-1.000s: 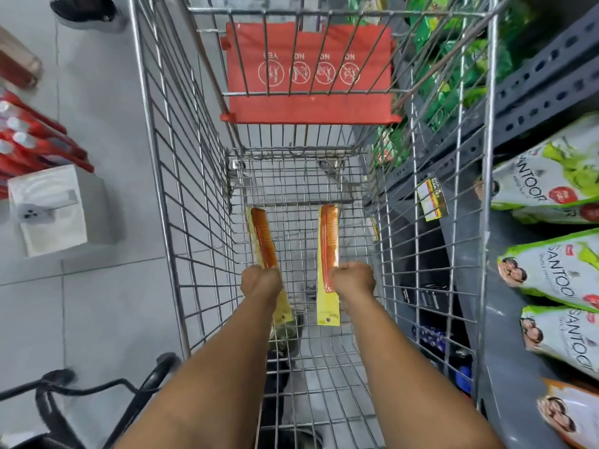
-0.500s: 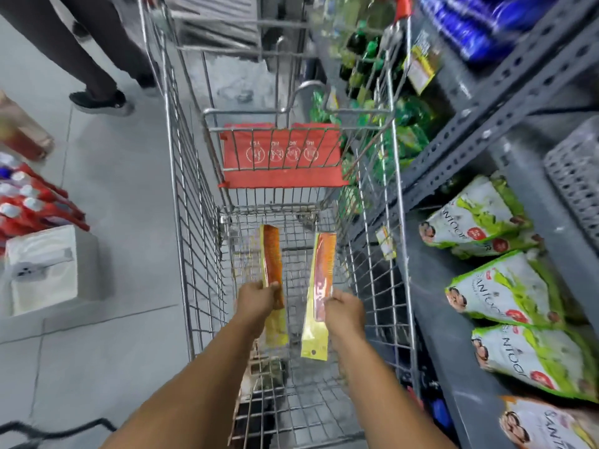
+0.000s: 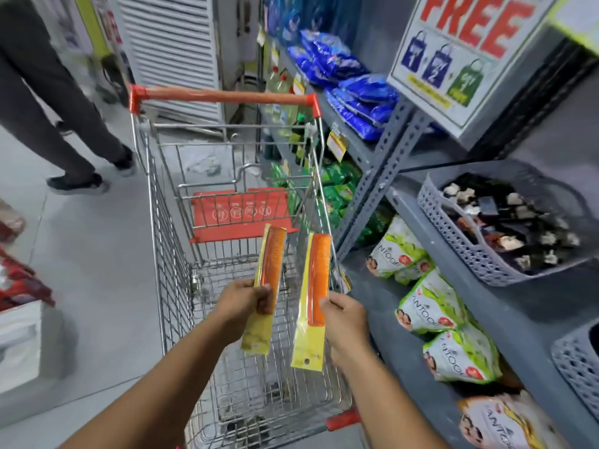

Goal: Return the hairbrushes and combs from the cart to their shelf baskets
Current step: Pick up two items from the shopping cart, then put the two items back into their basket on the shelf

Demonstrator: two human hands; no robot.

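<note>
My left hand (image 3: 244, 303) grips an orange comb in a yellow packet (image 3: 271, 264), held upright above the wire cart (image 3: 168, 286). My right hand (image 3: 345, 322) grips a second orange comb in a yellow packet (image 3: 316, 283), just right of the first. Both packets hang over the cart's inside. On the shelf to the right stands a grey plastic basket (image 3: 460, 234) filled with small dark and white items. The corner of another grey basket (image 3: 575, 367) shows at the right edge.
The grey metal shelf (image 3: 382, 163) runs along the right, with green-white pouches (image 3: 434, 309) low down and blue packs above. A person's legs (image 3: 58, 124) stand at the far left on the tiled floor. A white box (image 3: 19, 341) sits at left.
Both hands have lifted the two combs up out of the cart's bottom. My view has tilted upward, bringing the cart handle, the upper shelves and the grey basket into sight.
</note>
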